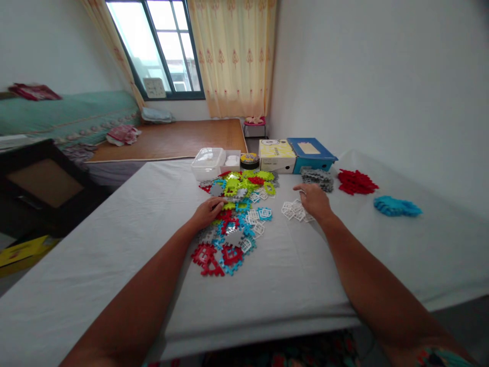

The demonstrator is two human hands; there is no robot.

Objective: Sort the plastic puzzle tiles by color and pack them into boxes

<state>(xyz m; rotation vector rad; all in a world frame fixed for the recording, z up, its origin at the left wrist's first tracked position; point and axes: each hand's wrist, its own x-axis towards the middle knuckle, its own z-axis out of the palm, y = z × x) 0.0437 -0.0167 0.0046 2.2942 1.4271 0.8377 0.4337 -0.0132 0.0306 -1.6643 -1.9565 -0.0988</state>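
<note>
My left hand rests at the left edge of a mixed pile of plastic interlocking building pieces. Its fingers are bent together; whatever they may pinch is hidden. Red, blue, lime, grey and white pieces overlap in the pile. My right hand is over a small group of white lattice pieces, index finger stretched out to the left and no piece visible in its grasp. Sorted heaps lie beyond and to the right: grey pieces, red pieces and blue pieces.
Behind the pile stand a clear plastic box, a round dark tub, a yellow-white box and a blue box. A white cloth covers the table, with a wall along the right. A dark cabinet stands left.
</note>
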